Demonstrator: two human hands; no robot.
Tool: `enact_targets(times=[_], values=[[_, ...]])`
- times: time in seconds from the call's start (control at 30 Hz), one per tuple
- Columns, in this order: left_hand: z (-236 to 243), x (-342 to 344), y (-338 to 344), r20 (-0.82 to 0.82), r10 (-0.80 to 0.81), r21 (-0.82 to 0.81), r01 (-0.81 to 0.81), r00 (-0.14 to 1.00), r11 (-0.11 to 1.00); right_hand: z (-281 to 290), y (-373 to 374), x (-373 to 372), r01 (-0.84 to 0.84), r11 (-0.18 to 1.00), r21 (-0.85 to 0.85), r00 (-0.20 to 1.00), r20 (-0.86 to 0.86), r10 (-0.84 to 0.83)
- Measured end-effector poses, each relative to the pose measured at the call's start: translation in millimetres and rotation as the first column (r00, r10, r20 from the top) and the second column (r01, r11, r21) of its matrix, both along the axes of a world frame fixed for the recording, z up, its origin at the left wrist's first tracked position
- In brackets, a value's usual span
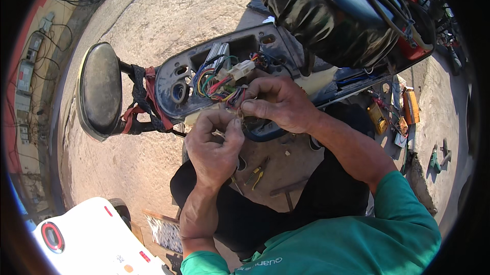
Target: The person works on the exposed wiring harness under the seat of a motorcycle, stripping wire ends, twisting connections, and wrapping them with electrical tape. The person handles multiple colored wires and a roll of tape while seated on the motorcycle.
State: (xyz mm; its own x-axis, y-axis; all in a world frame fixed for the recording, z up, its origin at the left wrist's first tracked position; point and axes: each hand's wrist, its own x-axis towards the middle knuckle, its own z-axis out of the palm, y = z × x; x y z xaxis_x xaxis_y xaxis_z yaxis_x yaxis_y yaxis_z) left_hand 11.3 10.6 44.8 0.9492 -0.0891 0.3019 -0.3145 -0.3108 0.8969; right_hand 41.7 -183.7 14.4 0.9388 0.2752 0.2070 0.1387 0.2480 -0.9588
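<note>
Both hands meet over the lower edge of a dusty black vehicle body panel (169, 78). My left hand (214, 147) has thumb and fingers pinched on thin wire. My right hand (275, 104) pinches thin wires just beside it, thumb and index together. A bundle of coloured wires (214, 83) with white plastic connectors (241, 69) runs from a finned metal box (217, 53) in the panel's recess down to my hands. The exact point my fingertips grip is small and partly hidden.
A padded backrest (99, 89) is at left, a black covered seat (326, 15) upper right. Pliers (255, 173) lie on the ground below. Tools and parts, including a yellow case (376, 117) and green drill (435, 158), are at right. A white body shell (89, 234) is lower left.
</note>
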Motion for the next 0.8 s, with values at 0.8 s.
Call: enact_targets(times=[0.8], values=[[11.6,7.1,19.0,0.102,-0.098,-0.151,0.113,0.990,0.982,2.2,-3.2,-2.0,0.015,0.999,-0.045,0.998,-0.053,-0.017]])
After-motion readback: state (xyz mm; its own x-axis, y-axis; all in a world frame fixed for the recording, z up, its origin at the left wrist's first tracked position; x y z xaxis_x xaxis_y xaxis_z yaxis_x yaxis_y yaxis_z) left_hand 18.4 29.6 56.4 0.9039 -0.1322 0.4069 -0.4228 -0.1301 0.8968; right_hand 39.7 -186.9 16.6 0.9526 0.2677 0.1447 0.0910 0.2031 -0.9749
